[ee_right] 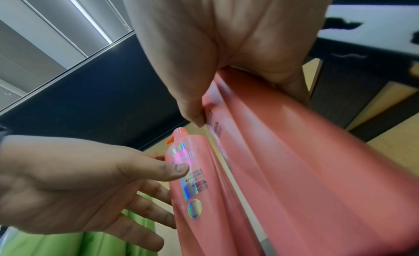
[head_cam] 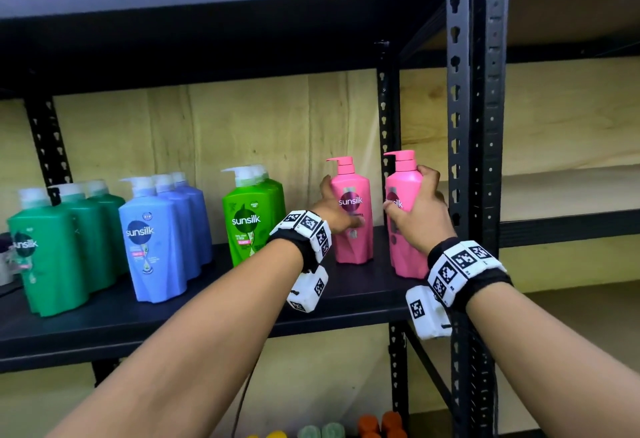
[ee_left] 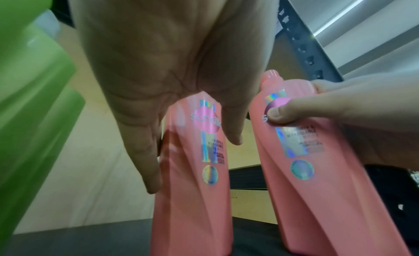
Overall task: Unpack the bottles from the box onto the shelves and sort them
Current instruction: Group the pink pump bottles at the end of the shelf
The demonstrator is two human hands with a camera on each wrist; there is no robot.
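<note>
**shelfguy:** Two pink bottles at the right end of the black shelf, both upright, pumps up, labels facing out. Right hand wrapped round the right pink bottle, thumb pressing on the label, other fingers curled over the far shoulder. Looks tilted a touch in the wrist views, base at or just off the shelf, hard to call.

**pumptop:** And the left?

**shelfguy:** Left hand on the left pink bottle, fingers fairly straight and spread along its left side, thumb across the front. More steadying than gripping, probably.

**pumptop:** So what decides the next bit?

**shelfguy:** The gap. Bottles near each other, not touching, long axes roughly parallel. Green bottles sitting well apart to the left. Closing that gap probably means sliding the right one leftward, staying vertical. Right hand nearer for that, obviously.
</note>
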